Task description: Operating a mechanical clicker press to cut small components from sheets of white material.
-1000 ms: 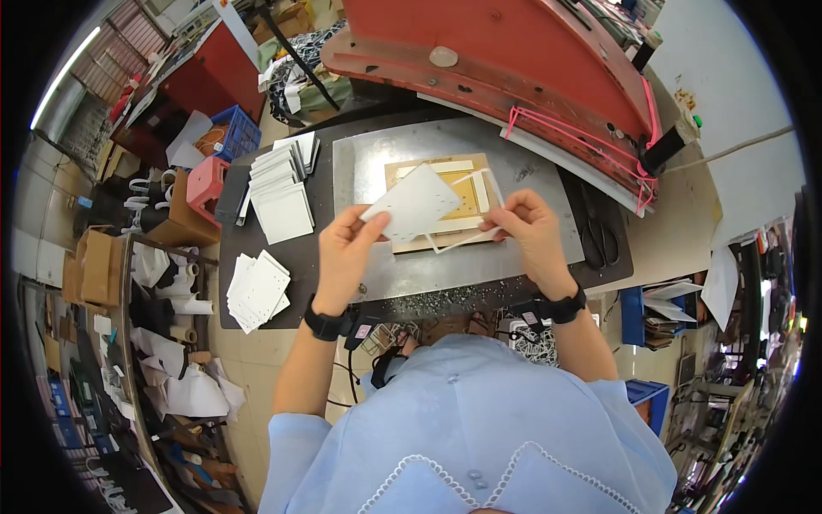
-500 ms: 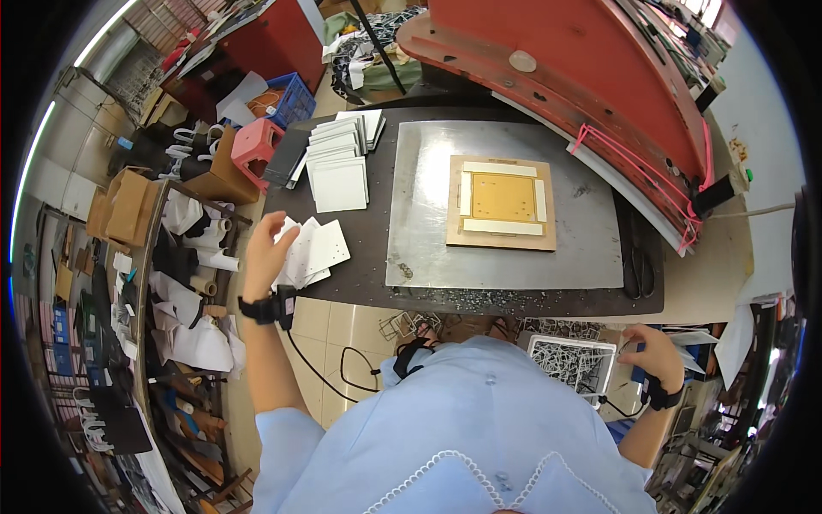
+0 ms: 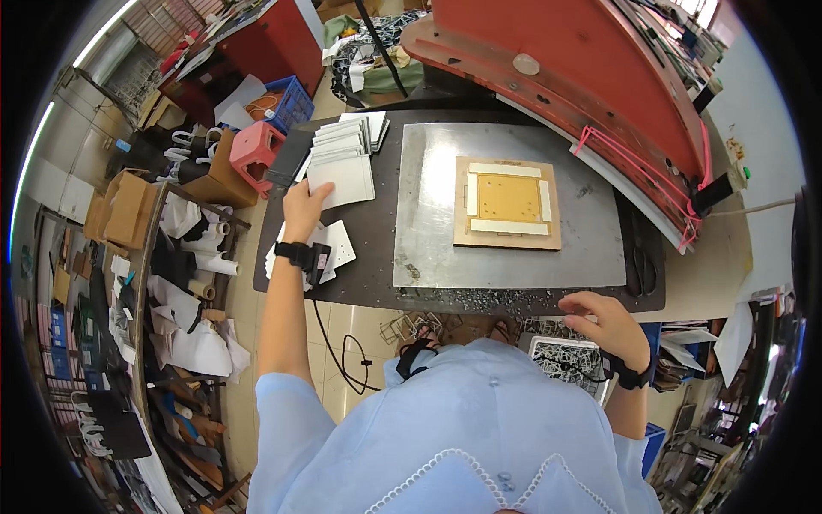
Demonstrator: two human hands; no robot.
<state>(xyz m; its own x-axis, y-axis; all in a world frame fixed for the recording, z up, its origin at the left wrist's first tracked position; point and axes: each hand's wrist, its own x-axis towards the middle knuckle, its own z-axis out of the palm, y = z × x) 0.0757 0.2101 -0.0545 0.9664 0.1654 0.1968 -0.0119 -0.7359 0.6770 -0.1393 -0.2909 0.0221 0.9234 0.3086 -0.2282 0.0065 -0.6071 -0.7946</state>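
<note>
My left hand point(image 3: 304, 208) is at the near left corner of a stack of white cards point(image 3: 353, 184), its thumb on top of the nearest card and its fingers along that card's left edge. Below its wrist lie several loose white cards with small holes point(image 3: 341, 244), partly hidden by the wristband. My right hand point(image 3: 604, 321) hovers by the table's front edge, fingers loosely bent and apart, with nothing seen in it. Between the hands, a wooden cutting die point(image 3: 508, 206) with a yellow centre and pale strips lies on a metal plate point(image 3: 428, 248).
A large red press arm point(image 3: 548, 51) with a pink cord point(image 3: 634, 158) stands over the far right. Scissors point(image 3: 640, 270) lie at the table's right. Small scraps point(image 3: 488, 300) litter the front edge. A white bin point(image 3: 565, 355) of cut frames stands below; a pink stool point(image 3: 255, 146) is far left.
My left hand has moved forward and right from beside the loose cards to the white stack. My right hand has come up and left from over the bin towards the table edge.
</note>
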